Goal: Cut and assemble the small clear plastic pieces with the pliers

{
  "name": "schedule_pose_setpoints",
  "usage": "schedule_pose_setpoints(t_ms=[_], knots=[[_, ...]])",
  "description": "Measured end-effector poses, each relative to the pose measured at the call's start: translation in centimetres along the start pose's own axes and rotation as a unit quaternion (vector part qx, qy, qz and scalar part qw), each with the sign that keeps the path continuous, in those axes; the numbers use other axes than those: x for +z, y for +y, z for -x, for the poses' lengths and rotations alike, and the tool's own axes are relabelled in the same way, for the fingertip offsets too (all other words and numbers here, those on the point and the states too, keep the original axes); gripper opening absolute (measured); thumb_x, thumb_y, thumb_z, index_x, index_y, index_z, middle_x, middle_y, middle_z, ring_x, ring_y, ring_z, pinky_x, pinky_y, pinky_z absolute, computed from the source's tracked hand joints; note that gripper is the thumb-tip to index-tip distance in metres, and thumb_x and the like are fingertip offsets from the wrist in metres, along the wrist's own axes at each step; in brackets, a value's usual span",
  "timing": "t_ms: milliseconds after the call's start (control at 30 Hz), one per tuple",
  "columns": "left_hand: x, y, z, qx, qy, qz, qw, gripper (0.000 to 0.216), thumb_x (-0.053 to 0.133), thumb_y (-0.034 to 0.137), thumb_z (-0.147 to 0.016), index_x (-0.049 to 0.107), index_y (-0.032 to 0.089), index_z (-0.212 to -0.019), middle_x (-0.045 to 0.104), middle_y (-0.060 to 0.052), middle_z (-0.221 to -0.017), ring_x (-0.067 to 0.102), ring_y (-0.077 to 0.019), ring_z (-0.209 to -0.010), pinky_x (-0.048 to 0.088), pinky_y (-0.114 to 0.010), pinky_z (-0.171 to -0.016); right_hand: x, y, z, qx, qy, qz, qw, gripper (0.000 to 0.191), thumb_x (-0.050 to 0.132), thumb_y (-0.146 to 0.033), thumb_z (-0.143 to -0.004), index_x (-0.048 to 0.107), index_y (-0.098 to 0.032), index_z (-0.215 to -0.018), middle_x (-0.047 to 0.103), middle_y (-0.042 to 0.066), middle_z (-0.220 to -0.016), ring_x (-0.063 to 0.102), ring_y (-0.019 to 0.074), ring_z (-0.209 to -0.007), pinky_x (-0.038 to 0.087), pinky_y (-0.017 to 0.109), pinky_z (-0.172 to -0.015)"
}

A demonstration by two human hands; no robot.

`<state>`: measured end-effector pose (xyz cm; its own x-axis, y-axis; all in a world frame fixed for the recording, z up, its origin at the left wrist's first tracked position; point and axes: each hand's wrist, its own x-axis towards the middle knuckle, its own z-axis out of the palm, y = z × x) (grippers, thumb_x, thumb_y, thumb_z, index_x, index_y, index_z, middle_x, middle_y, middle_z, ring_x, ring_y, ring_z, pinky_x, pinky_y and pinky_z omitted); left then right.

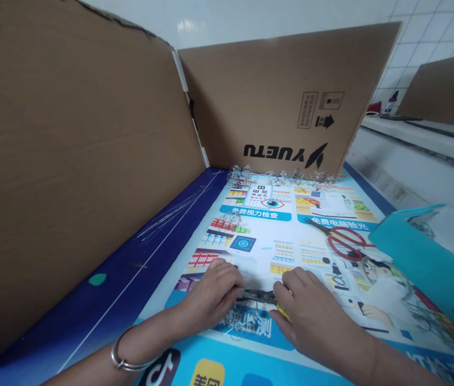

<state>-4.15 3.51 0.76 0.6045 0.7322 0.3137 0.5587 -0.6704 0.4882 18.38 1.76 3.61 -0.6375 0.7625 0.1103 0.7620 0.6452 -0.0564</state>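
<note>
Low in the middle of the view, my right hand (311, 311) is closed around the yellow handles of a pair of pliers (260, 296). The dark jaws point left and meet the fingertips of my left hand (213, 295). That hand is pinched closed, with a metal bangle (119, 356) on its wrist. Thin wire (241, 320) lies in a loose tangle just below the jaws and seems to run to my left fingers, though the fingers hide what exactly they pinch. Red-handled scissors (345, 244) lie on the printed sheet, beyond my right hand.
Cardboard panels (287, 86) stand at the back and left. Several curled wire pieces (287, 177) lie along the back panel's foot. Straight wires (170, 214) rest on the blue strip. A turquoise box (424, 257) and more wire (432, 321) sit at right.
</note>
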Motion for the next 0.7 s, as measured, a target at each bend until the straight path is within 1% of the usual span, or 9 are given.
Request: schedule_pose_setpoints(t_ms=[233,467,700], knots=[[0.0,0.2,-0.1,-0.016,0.0,0.035,0.999,0.013,0.035,0.011,-0.087,0.044,0.017,-0.08,0.051,-0.003,-0.08,0.044,-0.0154,-0.076,0.033,-0.031,-0.073,-0.2,0.0,0.2,-0.005,0.009,0.031,0.999,0.015,0.046,-0.032,-0.082,0.052,-0.019,-0.086,0.05,0.007,-0.085,0.042,0.0241,-0.081,0.034,0.037,-0.068],[0.8,-0.6,0.2,-0.057,0.01,0.064,0.996,0.014,0.035,0.013,-0.089,0.044,0.017,-0.078,0.051,-0.003,-0.078,0.043,-0.0149,-0.075,0.034,-0.03,-0.07,0.5,0.2,0.1,-0.025,0.037,0.055,0.997,0.018,0.044,-0.032,-0.084,0.052,-0.018,-0.09,0.05,0.007,-0.084,0.043,0.0238,-0.08,0.033,0.037,-0.067],[1.0,-1.0,0.3,-0.059,0.014,0.08,0.995,0.013,0.037,0.016,-0.089,0.046,0.017,-0.08,0.05,-0.003,-0.078,0.042,-0.0153,-0.075,0.035,-0.03,-0.069,1.2,0.3,0.0,-0.05,0.074,0.08,0.993,0.019,0.045,-0.033,-0.083,0.052,-0.017,-0.091,0.049,0.006,-0.084,0.043,0.0237,-0.079,0.032,0.037,-0.066]])
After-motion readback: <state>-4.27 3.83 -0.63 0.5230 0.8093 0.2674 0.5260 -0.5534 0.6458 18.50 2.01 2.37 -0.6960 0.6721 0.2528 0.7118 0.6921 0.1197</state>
